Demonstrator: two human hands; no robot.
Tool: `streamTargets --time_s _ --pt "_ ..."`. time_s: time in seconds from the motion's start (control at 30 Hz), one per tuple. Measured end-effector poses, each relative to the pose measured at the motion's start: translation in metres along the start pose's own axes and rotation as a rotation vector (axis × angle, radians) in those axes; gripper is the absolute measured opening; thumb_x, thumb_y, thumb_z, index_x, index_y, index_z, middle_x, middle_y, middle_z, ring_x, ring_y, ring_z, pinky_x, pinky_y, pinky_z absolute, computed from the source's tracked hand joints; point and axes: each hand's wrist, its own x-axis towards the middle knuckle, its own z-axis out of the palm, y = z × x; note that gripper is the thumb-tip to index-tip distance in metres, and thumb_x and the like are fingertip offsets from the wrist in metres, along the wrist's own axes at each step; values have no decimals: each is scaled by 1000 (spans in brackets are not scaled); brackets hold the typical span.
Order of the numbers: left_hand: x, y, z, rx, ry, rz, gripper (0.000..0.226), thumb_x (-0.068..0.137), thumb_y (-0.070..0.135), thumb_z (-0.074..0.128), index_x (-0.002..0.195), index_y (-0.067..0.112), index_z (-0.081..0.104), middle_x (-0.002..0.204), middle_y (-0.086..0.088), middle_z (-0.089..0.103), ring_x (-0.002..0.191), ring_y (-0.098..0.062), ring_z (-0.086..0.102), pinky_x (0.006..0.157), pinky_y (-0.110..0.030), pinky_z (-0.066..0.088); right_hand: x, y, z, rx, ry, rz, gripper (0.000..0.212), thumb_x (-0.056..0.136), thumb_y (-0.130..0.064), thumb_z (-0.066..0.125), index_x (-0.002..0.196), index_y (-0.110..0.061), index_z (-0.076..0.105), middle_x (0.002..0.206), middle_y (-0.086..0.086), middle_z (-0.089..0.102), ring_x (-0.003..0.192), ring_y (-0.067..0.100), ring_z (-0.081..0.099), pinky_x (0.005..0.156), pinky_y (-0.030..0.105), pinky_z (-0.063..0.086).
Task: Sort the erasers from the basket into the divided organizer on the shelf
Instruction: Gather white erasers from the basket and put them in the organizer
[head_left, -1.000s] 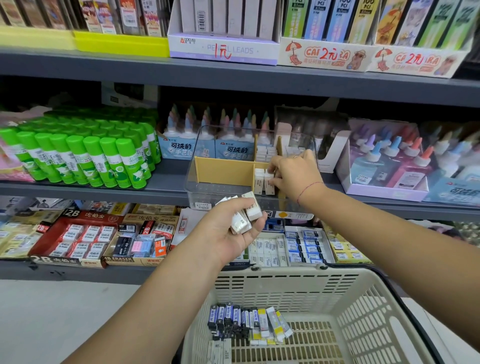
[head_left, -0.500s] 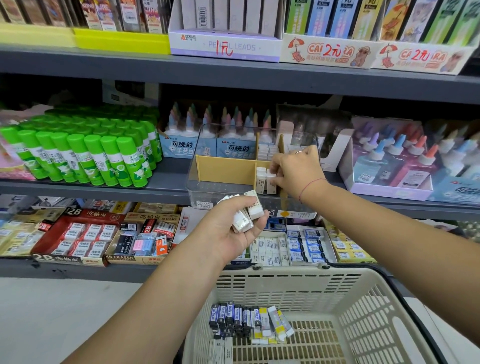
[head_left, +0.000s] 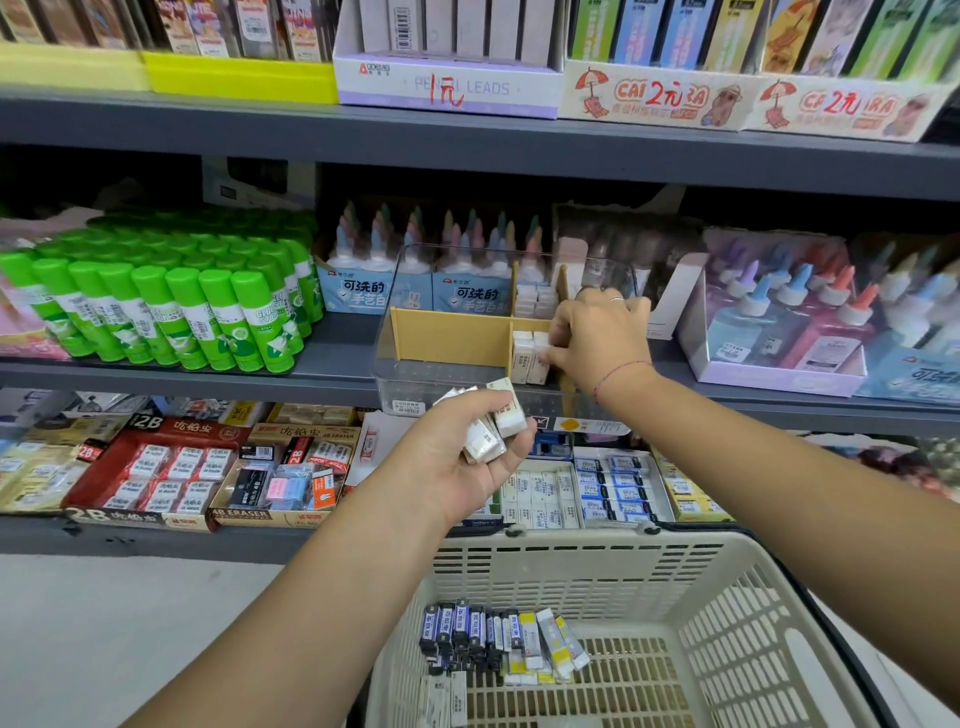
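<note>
A clear organizer (head_left: 410, 374) with tan cardboard dividers stands on the middle shelf. My right hand (head_left: 597, 338) reaches into its front right compartment, fingertips on the white erasers (head_left: 524, 358) standing there; whether it grips one is unclear. More white erasers fill the compartment behind. My left hand (head_left: 467, 457) hovers just below the organizer's front, closed on a small bunch of white erasers (head_left: 493, 426). The cream plastic basket (head_left: 727, 623) sits low in front of me, with several blue, white and yellow erasers (head_left: 498, 639) lying at its bottom.
Green glue sticks (head_left: 171, 306) crowd the shelf left of the organizer, glue bottles (head_left: 789, 322) in boxes to its right and behind. Boxes of erasers (head_left: 171, 467) fill the lower shelf. Pencil lead boxes (head_left: 447, 78) stand on the top shelf.
My right hand has shifted slightly within the front right compartment, pressing on the standing erasers. My left hand has stayed in place with its bunch.
</note>
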Motion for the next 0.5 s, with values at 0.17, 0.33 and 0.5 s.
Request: streamTargets --time_s 0.17,0.33,0.5 --pt "1 0 0 2 -6 -2 5 87 -1 62 89 0 58 86 -20 62 74 -28 62 50 -26 56 -3 0 -5 76 -10 -27 18 82 -45 66 84 -27 61 96 -6 49 106 19 44 91 38 27" --pt "5 0 -2 -5 -1 25 2 89 2 60 88 2 58 83 -18 62 73 -25 62 53 -26 55 -30 -17 -37 715 -131 51 22 85 -35 68 85 -14 63 79 -4 56 68 5 49 69 24 44" --pt "12 -1 -1 4 -38 81 2 91 4 57 91 4 59 104 -19 67 93 -26 66 70 -28 54 -73 -39 -38 1140 -410 258 18 79 -21 76 82 -8 63 71 3 61 67 12 55 68 23 50"
